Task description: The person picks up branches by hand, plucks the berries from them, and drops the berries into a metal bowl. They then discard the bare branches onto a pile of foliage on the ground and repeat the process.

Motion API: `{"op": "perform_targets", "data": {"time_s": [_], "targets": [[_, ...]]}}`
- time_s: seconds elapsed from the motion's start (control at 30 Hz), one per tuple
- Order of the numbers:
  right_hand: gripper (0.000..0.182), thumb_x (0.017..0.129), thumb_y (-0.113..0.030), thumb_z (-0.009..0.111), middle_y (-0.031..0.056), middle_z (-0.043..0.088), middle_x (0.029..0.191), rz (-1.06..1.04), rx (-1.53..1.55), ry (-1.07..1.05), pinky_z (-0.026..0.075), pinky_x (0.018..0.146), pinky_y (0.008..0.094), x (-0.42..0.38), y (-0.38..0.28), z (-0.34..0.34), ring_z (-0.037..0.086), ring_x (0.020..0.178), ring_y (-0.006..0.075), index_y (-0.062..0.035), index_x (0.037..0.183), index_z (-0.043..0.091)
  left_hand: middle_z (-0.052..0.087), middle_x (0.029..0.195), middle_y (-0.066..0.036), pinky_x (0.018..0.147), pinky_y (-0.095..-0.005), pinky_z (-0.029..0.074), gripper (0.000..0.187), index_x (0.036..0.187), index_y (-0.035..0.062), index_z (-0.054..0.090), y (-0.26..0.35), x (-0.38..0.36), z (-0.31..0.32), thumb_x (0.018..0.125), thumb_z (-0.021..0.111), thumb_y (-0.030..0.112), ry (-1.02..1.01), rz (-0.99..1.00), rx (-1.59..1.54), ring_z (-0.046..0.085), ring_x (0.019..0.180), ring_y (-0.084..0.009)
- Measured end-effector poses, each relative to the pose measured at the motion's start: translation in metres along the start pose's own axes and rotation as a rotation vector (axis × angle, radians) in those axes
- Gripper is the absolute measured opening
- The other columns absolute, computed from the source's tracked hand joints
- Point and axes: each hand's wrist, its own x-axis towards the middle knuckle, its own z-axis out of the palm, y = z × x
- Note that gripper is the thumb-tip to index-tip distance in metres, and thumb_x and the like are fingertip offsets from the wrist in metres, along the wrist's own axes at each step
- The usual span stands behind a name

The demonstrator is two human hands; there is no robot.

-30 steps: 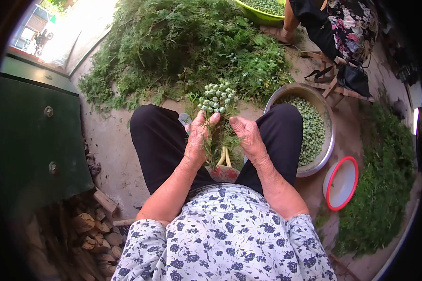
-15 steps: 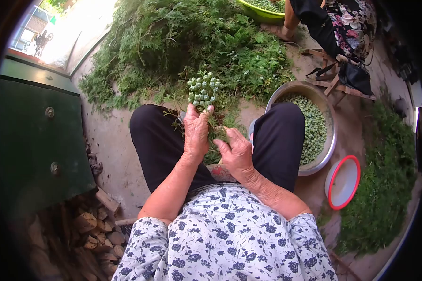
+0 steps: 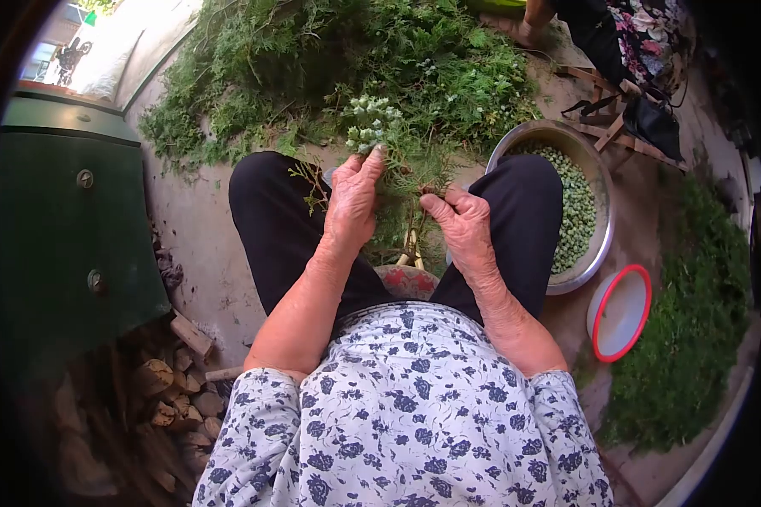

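In my left hand is a bunch of conifer sprigs with pale green cones, gripped between thumb and fingers and pointing away from me. A few thin twigs stick out to the left of that hand. My right hand pinches a feathery green conifer sprig by its stem, just right of the bunch. Both hands are above my lap, between my knees. Below them is a round, red-patterned object, partly hidden by greenery and my shirt.
A metal basin of loose green cones stands by my right knee, near a red-rimmed bowl. Cut branches are heaped ahead. Another person's foot and a wooden stool are upper right. Left are a green cabinet and firewood.
My right hand has moved right and slightly forward, away from my left, and now pinches a sprig. The cone bunch in my left hand has moved a little forward. The view has shifted slightly.
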Motion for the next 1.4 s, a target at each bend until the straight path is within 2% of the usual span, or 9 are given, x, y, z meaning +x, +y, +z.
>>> {"op": "perform_targets", "data": {"time_s": [0.1,0.2,0.23,0.37,0.5,0.6,0.83,1.27,1.4], "targets": [[0.019,0.075,-0.014,0.071,0.0019,0.053,0.061,0.003,0.01,-0.008,0.04,0.055,0.0263,-0.003,-0.023,0.008,0.045,0.058,0.0081,0.0017,0.074,0.06,0.051,0.088,-0.004,0.055,-0.0236,0.04,0.065,0.104,0.0064,0.05,0.004,-0.001,0.0,0.074,0.059,0.063,0.183,-0.215,-0.051,0.052,0.069,-0.0116],[0.016,0.071,-0.006,0.071,0.0054,0.058,0.067,-0.232,-0.355,-0.085,0.044,0.061,0.0272,0.001,-0.021,0.006,0.054,0.065,0.015,0.0014,0.085,0.065,0.051,0.1,-0.008,0.061,-0.0246,0.044,0.073,0.113,0.0041,0.045,0.006,-0.008,0.006,0.073,0.059,0.064,-0.049,-0.211,-0.236,0.055,0.078,-0.0151],[0.018,0.068,-0.007,0.07,0.01,0.06,0.072,-0.255,-0.404,-0.115,0.045,0.062,0.0334,0.001,-0.02,0.007,0.057,0.069,0.0248,-0.0021,0.084,0.065,0.052,0.105,-0.011,0.069,-0.0271,0.048,0.063,0.117,0.0019,0.043,0.007,-0.013,0.012,0.079,0.066,0.047,-0.026,-0.226,-0.255,0.056,0.089,-0.0185],[0.018,0.069,-0.007,0.071,0.0093,0.058,0.075,-0.145,-0.266,-0.126,0.045,0.062,0.0319,0.001,-0.022,0.01,0.058,0.069,0.0233,-0.0005,0.084,0.063,0.06,0.096,-0.012,0.071,-0.0322,0.052,0.045,0.117,-0.0011,0.042,0.007,-0.02,0.017,0.078,0.065,0.003,0.082,-0.192,-0.111,0.061,0.085,-0.0207],[0.024,0.073,-0.013,0.071,0.0124,0.058,0.072,-0.154,-0.38,0.255,0.046,0.06,0.0353,0.006,-0.006,0.009,0.058,0.062,0.0287,0.0016,0.088,0.057,0.061,0.089,-0.011,0.065,-0.0289,0.052,0.039,0.113,-0.0021,0.043,0.005,-0.015,0.02,0.079,0.063,0.003,-0.063,-0.156,-0.158,0.061,0.076,-0.0178],[0.023,0.077,-0.015,0.067,0.0137,0.059,0.069,-0.031,-0.399,0.066,0.045,0.06,0.0381,0.008,-0.001,0.001,0.056,0.059,0.0327,0.0017,0.089,0.058,0.061,0.091,-0.01,0.059,-0.0276,0.052,0.029,0.107,0.0005,0.047,0.005,-0.016,0.025,0.082,0.062,0.004,-0.03,-0.182,-0.166,0.061,0.072,-0.0163],[0.016,0.084,-0.011,0.06,0.0011,0.057,0.064,0.438,0.326,0.093,0.036,0.041,0.0186,0.011,0.001,-0.005,0.049,0.047,0.0028,0.0025,0.092,0.06,0.059,0.102,-0.013,0.074,-0.0302,0.051,0.041,0.12,-0.0052,0.044,0.007,-0.014,0.014,0.087,0.059,0.014,0.043,-0.02,0.127,0.061,0.087,-0.0199],[0.019,0.085,-0.015,0.061,0.0005,0.057,0.065,0.394,0.376,0.117,0.035,0.038,0.0183,0.011,0.013,-0.001,0.049,0.046,0.0037,0.0023,0.091,0.059,0.061,0.101,-0.009,0.081,-0.0235,0.047,0.024,0.11,-0.0041,0.055,0.001,-0.043,0.04,0.086,0.057,0.003,-0.293,0.218,0.25,0.058,0.092,-0.0123],[0.017,0.086,-0.015,0.059,-0.001,0.056,0.065,0.402,0.343,0.113,0.036,0.039,0.0188,0.009,0.012,0.004,0.05,0.047,0.0043,0.0008,0.092,0.06,0.058,0.111,-0.013,0.089,-0.028,0.042,0.03,0.112,-0.0047,0.054,-0.014,-0.033,0.04,0.086,0.056,0.008,0.039,0.212,0.358,0.054,0.102,-0.017]]}}
